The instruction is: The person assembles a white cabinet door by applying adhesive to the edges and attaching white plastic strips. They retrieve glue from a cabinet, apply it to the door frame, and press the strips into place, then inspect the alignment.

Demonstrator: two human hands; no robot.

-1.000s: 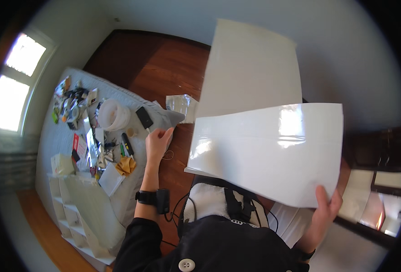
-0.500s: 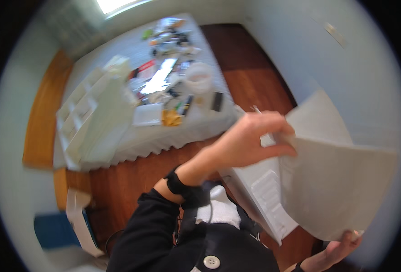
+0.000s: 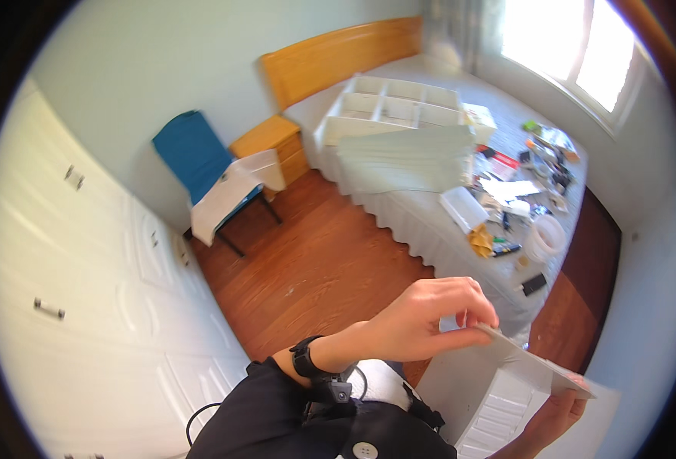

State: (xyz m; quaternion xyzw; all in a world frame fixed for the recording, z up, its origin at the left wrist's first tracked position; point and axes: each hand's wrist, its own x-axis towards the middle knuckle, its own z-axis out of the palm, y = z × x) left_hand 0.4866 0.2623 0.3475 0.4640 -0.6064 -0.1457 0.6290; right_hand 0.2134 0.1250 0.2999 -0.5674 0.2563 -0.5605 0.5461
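My left hand (image 3: 433, 320) is closed, pinching one corner of a thin off-white sheet (image 3: 535, 367) between thumb and fingers. The far end of that sheet is gripped by my right hand (image 3: 554, 419), its thumb on the near side and the other fingers partly hidden behind. Between the hands the sheet is seen almost edge-on and slants down to the right. Below it and beside my right hand stands a white box-like piece of furniture (image 3: 454, 382) with a ridged white part, partly covered by the sheet and my arms.
A bed (image 3: 422, 229) ahead holds a white compartment organizer (image 3: 388, 107), a pale folded sheet (image 3: 407, 161), a white tub (image 3: 544, 239) and scattered small items. Leftward are a blue chair (image 3: 193, 157) with white pieces on it, a wooden nightstand (image 3: 269, 141) and white wardrobe doors (image 3: 116, 291).
My view has swung left, bringing the wardrobe and chair into sight. The sheet has tipped from showing its broad face to nearly edge-on, and both hands keep hold of it.
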